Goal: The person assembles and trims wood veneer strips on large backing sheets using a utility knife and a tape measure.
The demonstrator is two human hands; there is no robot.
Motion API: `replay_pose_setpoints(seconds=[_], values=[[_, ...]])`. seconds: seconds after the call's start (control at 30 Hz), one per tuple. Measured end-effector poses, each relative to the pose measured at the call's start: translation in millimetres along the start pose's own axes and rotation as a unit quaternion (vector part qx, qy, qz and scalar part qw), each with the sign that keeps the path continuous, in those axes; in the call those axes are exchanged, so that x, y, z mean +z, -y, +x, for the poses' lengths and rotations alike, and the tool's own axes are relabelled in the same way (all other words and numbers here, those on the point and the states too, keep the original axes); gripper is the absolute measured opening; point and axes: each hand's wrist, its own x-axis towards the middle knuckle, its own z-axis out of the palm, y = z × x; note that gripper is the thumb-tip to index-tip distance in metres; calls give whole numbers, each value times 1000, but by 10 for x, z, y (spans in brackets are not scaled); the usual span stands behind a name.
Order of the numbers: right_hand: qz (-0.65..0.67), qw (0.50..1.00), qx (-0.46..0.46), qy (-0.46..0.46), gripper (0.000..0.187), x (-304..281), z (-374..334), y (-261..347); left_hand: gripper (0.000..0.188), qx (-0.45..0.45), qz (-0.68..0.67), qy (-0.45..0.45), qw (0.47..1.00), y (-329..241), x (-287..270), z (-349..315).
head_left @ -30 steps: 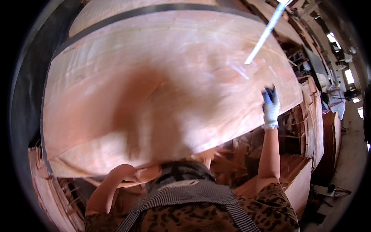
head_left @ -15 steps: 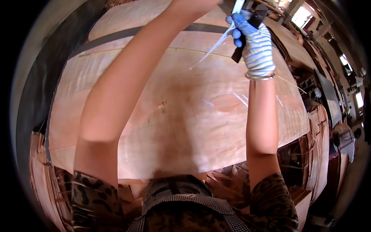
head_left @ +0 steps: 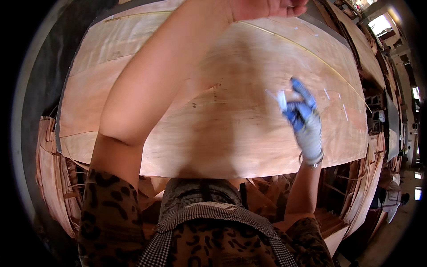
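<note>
A large pale wood veneer sheet [head_left: 213, 147] lies spread before me. My right hand [head_left: 304, 120], in a striped glove with blue fingers, is over its right part. A short white strip of tape [head_left: 282, 101] is pinched at its fingertips, though motion blurs it. Bare and cut off by the top edge, my left hand [head_left: 271, 8] is above the sheet's far part with its fingers curled. Whatever those fingers hold, if anything, is out of sight. Small white tape pieces [head_left: 345, 112] are stuck on the sheet right of my gloved hand.
A thin yellow strip [head_left: 307, 50] runs across the far part of the sheet. Stacked veneer [head_left: 51, 173] stands at the left, with more veneer [head_left: 367, 173] at the right. Torn wood scraps [head_left: 264, 196] lie below the near edge. A dark board edge [head_left: 331, 29] shows behind.
My right hand has come down toward me, from the far edge to over the sheet, carrying the tape. The dark object beside it has left view. The view has shifted.
</note>
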Motion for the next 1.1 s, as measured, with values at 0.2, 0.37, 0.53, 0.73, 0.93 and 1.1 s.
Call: replay_pose_setpoints(seconds=[0.2,0.37,0.53,0.73,0.93,1.1], values=[[384,821,422,-4,16,987,-294,146,30,24,328,-240,913,1639,-911,-986],[288,810,510,29,10,1977,180,-348,32,-83,574,-276,766,2765,-1660,-2115],[152,790,594,-6,17,2740,571,-1292,43,-86,699,-226,673,3125,-1939,-1881],[47,805,592,14,24,2898,353,-1160,42,-47,688,-84,719,3433,-2131,-1930],[-88,792,603,41,32,2824,-197,-1458,43,-92,594,-116,791,3317,-1990,-1715],[-137,832,529,92,31,2759,-94,-1419,38,9,610,29,792,3423,-1609,-1925]])
